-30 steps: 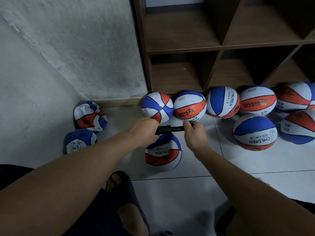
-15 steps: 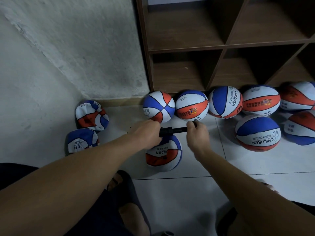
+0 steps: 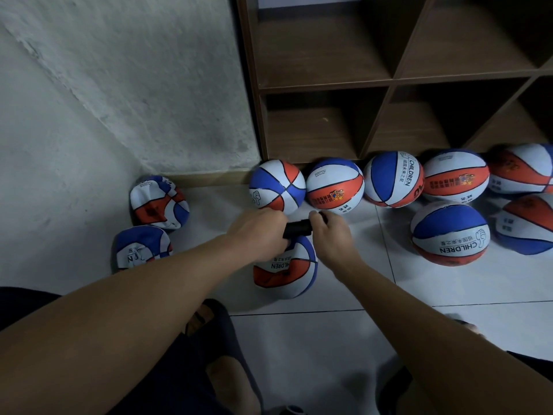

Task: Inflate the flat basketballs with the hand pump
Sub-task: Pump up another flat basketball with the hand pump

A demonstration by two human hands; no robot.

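Note:
A black hand pump (image 3: 297, 228) lies level above a partly soft red, white and blue basketball (image 3: 285, 269) on the tiled floor. My left hand (image 3: 257, 233) grips the pump's left end, my right hand (image 3: 330, 235) grips its right end, and only a short black stretch shows between them. Two crumpled flat basketballs, one nearer the wall (image 3: 158, 202) and one closer to me (image 3: 140, 248), lie at the left by the wall. Whether the needle sits in the ball is hidden by my hands.
Several round basketballs line the foot of a dark wooden cubby shelf (image 3: 386, 82), among them one marked CHILDREN (image 3: 450, 233) at the right. A rough grey wall (image 3: 119, 85) closes the left. My sandalled foot (image 3: 221, 354) is below the ball.
My right hand has moved left toward my left hand, so the pump is pushed in and much less of its shaft shows than a second ago.

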